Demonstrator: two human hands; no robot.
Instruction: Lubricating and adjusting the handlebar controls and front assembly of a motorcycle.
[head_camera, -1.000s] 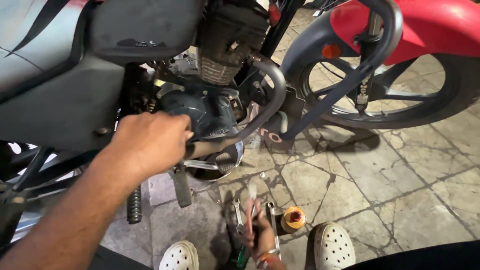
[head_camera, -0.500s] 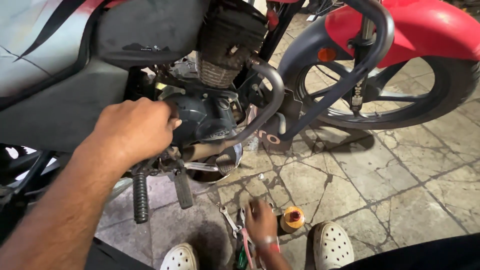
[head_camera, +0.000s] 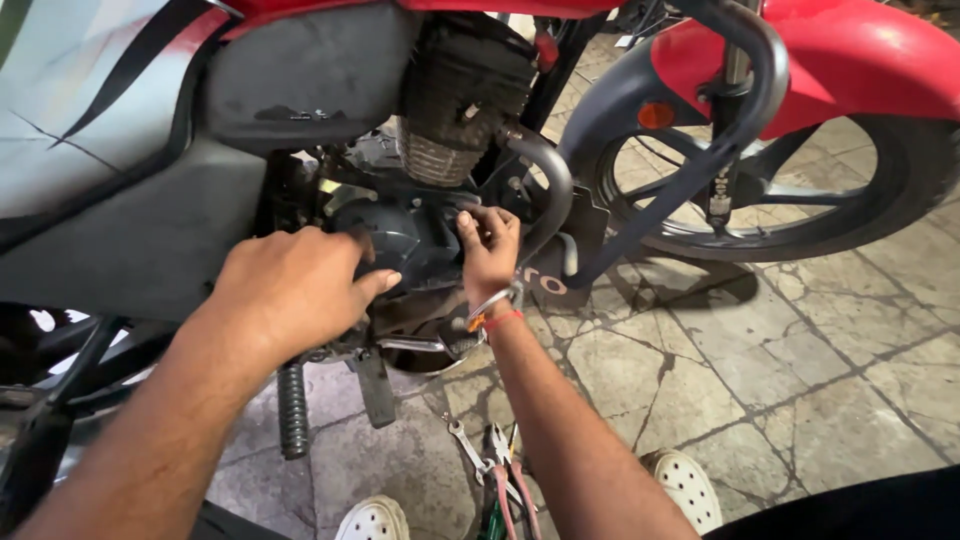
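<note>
A red motorcycle stands in front of me with its dark round engine cover (head_camera: 412, 245) below the finned cylinder (head_camera: 455, 95). My left hand (head_camera: 295, 290) lies over the cover's left side, thumb and fingers wrapped on it. My right hand (head_camera: 490, 250), with a red thread and a bangle at the wrist, has its fingertips pinched at the cover's upper right edge beside the curved exhaust pipe (head_camera: 548, 185). Anything small between those fingertips is hidden.
A wrench (head_camera: 463, 438) and red-handled pliers (head_camera: 507, 485) lie on the cracked stone floor between my white perforated shoes (head_camera: 372, 520) (head_camera: 690, 485). A ribbed foot peg (head_camera: 293, 410) hangs below my left arm. The crash guard (head_camera: 745, 120) and front wheel (head_camera: 800, 215) stand to the right.
My right hand has come up from the tools on the floor to the engine cover. My left hand has stayed on the cover. The view has moved closer.
</note>
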